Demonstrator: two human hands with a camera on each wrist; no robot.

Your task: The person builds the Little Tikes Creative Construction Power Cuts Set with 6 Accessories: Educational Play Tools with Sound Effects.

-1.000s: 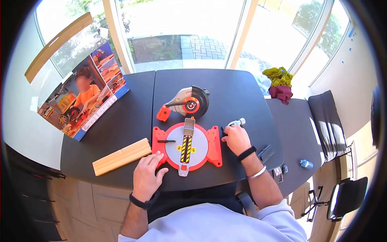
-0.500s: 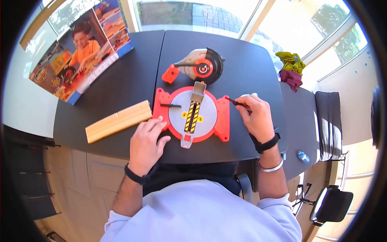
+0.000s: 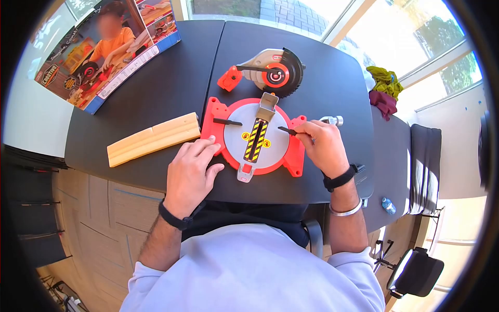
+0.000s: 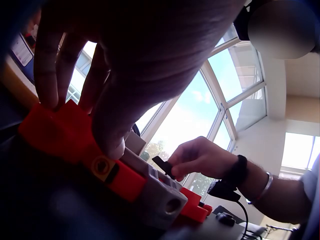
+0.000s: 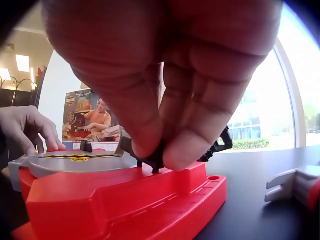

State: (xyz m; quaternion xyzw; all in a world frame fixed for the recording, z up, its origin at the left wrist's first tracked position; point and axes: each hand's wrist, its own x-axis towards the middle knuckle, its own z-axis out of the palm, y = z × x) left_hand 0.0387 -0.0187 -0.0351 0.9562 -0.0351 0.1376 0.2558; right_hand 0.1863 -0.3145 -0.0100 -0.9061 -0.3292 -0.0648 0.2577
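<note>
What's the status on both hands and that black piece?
Right hand pinching black piece, right side of red base. Left hand resting on base's left side. Hammer beside base, not blocking.

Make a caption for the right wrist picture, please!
A right hand pinches a small black piece at the red toy base.

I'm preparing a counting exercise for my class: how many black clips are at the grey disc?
2. The left clip reaches over the disc from its left side; the right clip is pinched in the right hand at the disc's right edge.
</note>
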